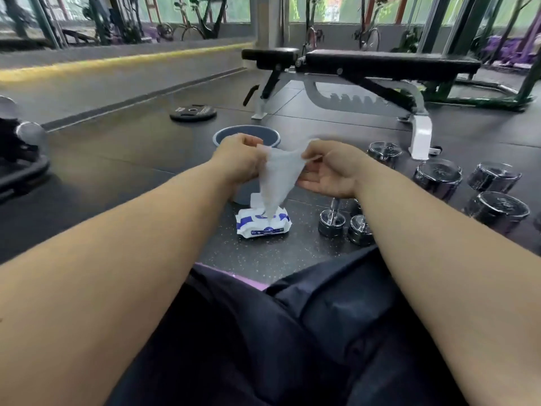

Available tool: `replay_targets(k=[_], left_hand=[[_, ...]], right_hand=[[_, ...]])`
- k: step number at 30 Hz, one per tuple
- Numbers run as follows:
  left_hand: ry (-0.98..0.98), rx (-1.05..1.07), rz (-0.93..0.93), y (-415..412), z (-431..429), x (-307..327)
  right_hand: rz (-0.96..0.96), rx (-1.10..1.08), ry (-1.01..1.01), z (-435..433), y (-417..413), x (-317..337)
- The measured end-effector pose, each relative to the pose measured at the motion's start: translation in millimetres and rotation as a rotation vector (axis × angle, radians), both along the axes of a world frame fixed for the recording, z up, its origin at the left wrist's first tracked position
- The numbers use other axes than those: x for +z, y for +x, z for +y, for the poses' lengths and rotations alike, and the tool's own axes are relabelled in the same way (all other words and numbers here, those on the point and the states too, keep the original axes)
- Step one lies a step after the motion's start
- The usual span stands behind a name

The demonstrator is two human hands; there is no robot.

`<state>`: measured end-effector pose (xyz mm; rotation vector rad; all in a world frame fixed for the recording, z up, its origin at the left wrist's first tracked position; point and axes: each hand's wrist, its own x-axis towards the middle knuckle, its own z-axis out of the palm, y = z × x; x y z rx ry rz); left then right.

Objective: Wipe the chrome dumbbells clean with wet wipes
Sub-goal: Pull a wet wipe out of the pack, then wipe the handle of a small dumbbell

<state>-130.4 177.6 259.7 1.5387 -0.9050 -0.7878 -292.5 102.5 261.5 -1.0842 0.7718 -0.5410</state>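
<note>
The person's lap (263, 332) in dark trousers fills the near edge, and beyond it the left hand (238, 158) and right hand (330, 171) each pinch a top corner of one wet wipe (278, 177), whose tapering lower end reaches down to the opening of the wipe pack (263, 224) on the floor (131, 159). The chrome dumbbells (439, 175) lie on the floor to the right, nearer the right hand, the smallest just beside that forearm with handles pointing away from the person. A round bin (225, 136) stands behind the hands, its contents hidden.
</note>
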Motion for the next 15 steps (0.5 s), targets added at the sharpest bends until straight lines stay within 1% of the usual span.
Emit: replay_targets(k=[2,5,10,13,15], left_hand=[[-0.069,0.020,0.091,-5,11,13],[-0.140,0.042,0.164,-11,22,30],[-0.122,0.066,0.019,-27,13,54],[-0.125,0.058,0.011,-45,-7,69],[-0.154,0.047,0.038,-58,-22,78]], right_hand=[[-0.096,-0.065,0.030,10,0,3],[-0.122,-0.097,0.005,23,-4,13],[-0.126,-0.114,-0.043,37,-21,30],[-0.107,-0.215,-0.086,35,-38,32],[-0.135,-0.294,-0.082,31,-53,36]])
